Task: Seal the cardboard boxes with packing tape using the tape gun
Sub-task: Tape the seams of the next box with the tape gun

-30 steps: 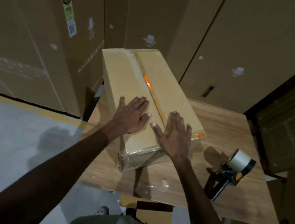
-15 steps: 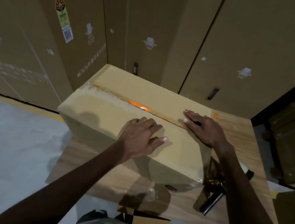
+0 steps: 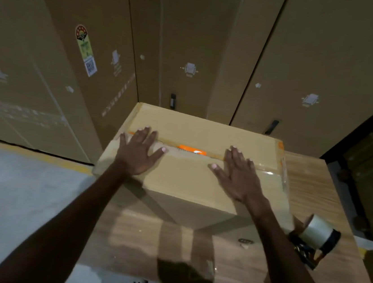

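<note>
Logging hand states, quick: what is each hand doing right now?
Left hand: open, flat on the cardboard box.
Right hand: open, flat on the box.

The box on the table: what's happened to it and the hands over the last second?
The cardboard box was turned from end-on to lying crosswise, its seam now running left to right. The left hand and right hand moved apart and press flat near the seam. Nothing was gripped. The tape gun stayed on the table, untouched.

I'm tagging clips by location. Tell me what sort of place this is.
Probably a warehouse or packing area: tall stacked cartons with a shipping label form the backdrop, a tape gun lies on the wooden table, and the floor is bare concrete.
</note>
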`<state>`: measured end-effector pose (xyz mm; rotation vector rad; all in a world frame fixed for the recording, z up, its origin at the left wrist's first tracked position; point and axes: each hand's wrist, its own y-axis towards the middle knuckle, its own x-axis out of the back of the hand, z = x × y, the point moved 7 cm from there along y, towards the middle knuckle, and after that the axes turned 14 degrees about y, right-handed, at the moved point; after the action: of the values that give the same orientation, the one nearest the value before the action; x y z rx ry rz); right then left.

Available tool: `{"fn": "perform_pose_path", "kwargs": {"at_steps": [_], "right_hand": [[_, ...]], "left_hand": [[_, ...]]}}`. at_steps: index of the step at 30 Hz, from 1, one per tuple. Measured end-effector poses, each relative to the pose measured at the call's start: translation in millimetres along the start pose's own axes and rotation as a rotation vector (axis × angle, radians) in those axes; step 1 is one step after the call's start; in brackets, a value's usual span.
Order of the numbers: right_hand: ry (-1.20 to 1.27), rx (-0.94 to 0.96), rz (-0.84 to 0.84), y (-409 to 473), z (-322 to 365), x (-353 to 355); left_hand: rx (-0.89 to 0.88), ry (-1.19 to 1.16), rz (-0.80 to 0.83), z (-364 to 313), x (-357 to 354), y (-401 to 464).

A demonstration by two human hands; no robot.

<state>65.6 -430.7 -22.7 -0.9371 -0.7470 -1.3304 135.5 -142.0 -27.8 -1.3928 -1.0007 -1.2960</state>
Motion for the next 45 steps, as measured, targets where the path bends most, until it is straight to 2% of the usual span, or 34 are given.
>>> {"fn": "perform_pose_path", "kwargs": {"at_steps": [4, 9, 12, 14, 21, 25, 28, 31, 36, 40, 43, 45], "right_hand": [[-0.092, -0.113, -0.068, 33, -5, 18], [0.019, -0.114, -0.076, 34, 52, -12], [0.057, -0.114, -0.09, 30, 68, -35], [0.043, -0.115, -0.092, 30, 66, -37], [0.021, -0.019, 0.013, 47, 35, -8], [0.038, 0.009, 0.018, 40, 21, -1], [0.101, -0.007, -0.083, 22, 20, -5], [0.177, -0.072, -0.242, -14, 15, -7], [0.542, -0.208, -0.66, -110, -25, -3], [0.688, -0.486, -0.936, -189, -79, -10], [0.712, -0.709, -0.974, -231, -119, -20], [0.744, -0.817, -0.917, -245, -143, -32]], "left_hand": [[-0.045, 0.085, -0.039, -25, 2, -14], [-0.284, 0.216, -0.277, -8, 25, -1], [-0.353, 0.105, -0.165, 6, 10, 13], [-0.325, 0.031, -0.093, 6, 0, 14], [-0.129, -0.06, -0.085, -40, -8, -12], [-0.119, -0.065, -0.064, -64, -10, -25], [-0.117, -0.006, -0.008, -66, -6, -22], [-0.239, 0.035, 0.007, -97, 5, -29], [-0.45, 0.005, 0.004, -165, 10, -46], [-0.494, 0.042, 0.035, -195, 1, -48], [-0.484, 0.081, -0.004, -200, -4, -49], [-0.478, 0.093, -0.016, -199, -5, -50]]}}
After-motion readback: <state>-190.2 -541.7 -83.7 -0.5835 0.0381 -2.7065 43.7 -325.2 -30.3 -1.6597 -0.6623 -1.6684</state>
